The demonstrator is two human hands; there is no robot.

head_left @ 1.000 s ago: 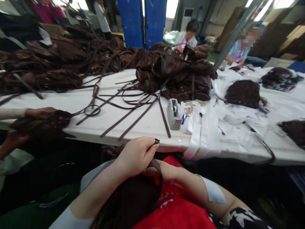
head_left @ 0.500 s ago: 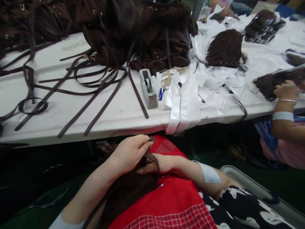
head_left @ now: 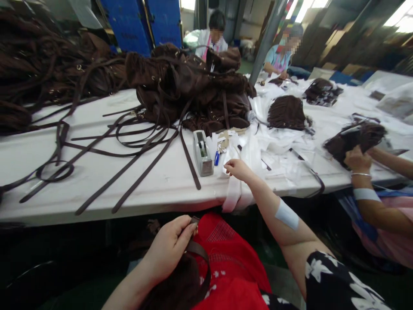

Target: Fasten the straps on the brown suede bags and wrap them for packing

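Over my lap, my left hand [head_left: 169, 247] is closed round the end of a dark brown strap [head_left: 204, 262]. The strap loops down along a dark brown bag [head_left: 177, 280], which my forearm partly covers. My right hand [head_left: 239, 169] is stretched out above the table's front edge, fingers curled together beside white strips [head_left: 251, 155]. Whatever its fingertips may pinch is too small to make out. Just left of that hand are a small blue object [head_left: 217, 158] and a grey tape dispenser [head_left: 203, 156].
A heap of brown bags [head_left: 193, 92] lies on the white-covered table [head_left: 161, 181], their long straps [head_left: 138, 181] trailing forward. Fringed brown pieces [head_left: 287, 113] lie further right. A co-worker's hands [head_left: 358, 159] handle one at the right. Two people sit behind, near a metal post [head_left: 263, 43].
My right hand has left the bag and reached up over the table to the white strips. My left hand keeps the strap end. The view has tilted up.
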